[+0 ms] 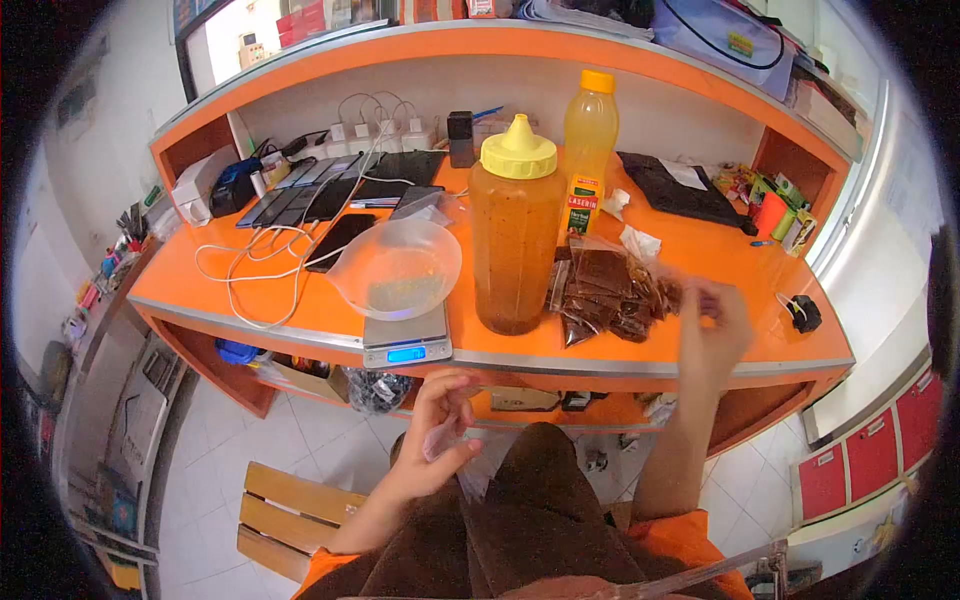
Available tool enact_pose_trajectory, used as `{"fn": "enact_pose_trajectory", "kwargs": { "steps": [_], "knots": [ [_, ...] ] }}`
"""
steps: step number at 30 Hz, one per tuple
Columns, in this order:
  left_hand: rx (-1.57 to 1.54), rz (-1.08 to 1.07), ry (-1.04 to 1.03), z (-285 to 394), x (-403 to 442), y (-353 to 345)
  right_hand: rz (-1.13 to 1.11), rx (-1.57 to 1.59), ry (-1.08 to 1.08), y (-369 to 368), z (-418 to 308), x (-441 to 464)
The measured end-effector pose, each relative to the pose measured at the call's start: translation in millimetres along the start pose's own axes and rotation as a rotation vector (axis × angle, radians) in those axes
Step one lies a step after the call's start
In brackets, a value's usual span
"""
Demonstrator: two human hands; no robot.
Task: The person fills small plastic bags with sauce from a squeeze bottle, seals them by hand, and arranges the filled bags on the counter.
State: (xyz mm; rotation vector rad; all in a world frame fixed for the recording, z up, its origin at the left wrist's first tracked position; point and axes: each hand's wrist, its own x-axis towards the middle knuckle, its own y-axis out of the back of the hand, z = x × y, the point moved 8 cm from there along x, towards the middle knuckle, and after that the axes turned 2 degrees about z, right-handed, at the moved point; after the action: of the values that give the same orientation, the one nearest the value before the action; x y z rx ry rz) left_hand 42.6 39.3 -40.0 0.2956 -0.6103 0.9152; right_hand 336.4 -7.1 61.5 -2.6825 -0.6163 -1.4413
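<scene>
My left hand (438, 425), in front of the desk edge and above my lap, has curled fingers holding a small clear plastic bag (440, 440). At the right side of a pile of brown-filled clear sachets (605, 290) is my right hand (715, 325), slightly blurred. Its fingers are bent together, and what they pinch cannot be made out. Left of the pile stands a large squeeze bottle (515, 240) of brown sauce with a yellow nozzle cap. A translucent bowl (400, 265) with a little residue rests on a digital scale (408, 350) with a lit blue display.
Behind the sauce bottle stands a yellow-capped bottle (590, 140) of yellow liquid. A phone (341, 243), white cables (240, 285) and dark tablets (300, 195) lie left. Crumpled tissue (640, 243) and a black laptop-like item (690, 190) are right. A slatted wooden stool (290, 510) stands below.
</scene>
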Motion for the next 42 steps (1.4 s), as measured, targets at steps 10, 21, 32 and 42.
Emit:
{"fn": "enact_pose_trajectory", "kwargs": {
  "steps": [10, 21, 32, 42],
  "knots": [
    [-0.339, -0.132, 0.461, -33, -18, -31, -0.961, 0.52, 0.132, -82, -92, -156],
    [0.661, 0.389, -0.173, 14, -18, 13, -0.709, 0.463, 0.161, -66, -78, -120],
    [0.845, 0.098, -0.121, 28, -3, -18, -0.828, 0.535, -0.094, -82, -69, -152],
    [0.991, 0.186, -0.4, 62, -11, -15, -0.807, 0.502, -0.064, -81, -68, -146]
  ]
}}
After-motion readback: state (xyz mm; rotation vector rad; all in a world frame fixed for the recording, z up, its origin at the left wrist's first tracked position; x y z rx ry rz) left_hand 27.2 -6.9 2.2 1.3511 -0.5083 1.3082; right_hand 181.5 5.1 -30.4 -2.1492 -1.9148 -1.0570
